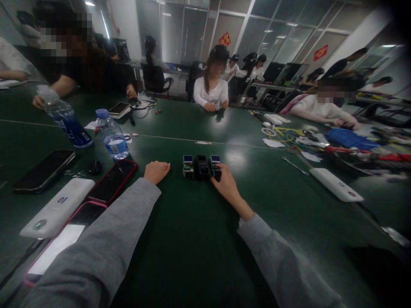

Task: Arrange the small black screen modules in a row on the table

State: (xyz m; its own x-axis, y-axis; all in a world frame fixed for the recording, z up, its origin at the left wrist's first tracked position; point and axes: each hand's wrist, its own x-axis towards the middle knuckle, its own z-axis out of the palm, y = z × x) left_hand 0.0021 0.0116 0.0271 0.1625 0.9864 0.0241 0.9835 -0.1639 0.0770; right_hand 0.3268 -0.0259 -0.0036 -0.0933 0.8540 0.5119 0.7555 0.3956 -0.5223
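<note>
While the left hand (156,172) lies curled, right-hand fingers (224,170) pinch one module (215,159), likely positioning it; next needs gentle release.

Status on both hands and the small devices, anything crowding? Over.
Left hand beside the row, touching no device. Right hand touching rightmost device. Crowding: black device close between it and leftmost device.

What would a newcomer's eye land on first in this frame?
Probably two gray sleeves over the dark green table, the right hand touching the rightmost of three small devices, the left hand apart from them. Two bottles stand at left; a bright blue bundle lies amid clutter at right.
</note>
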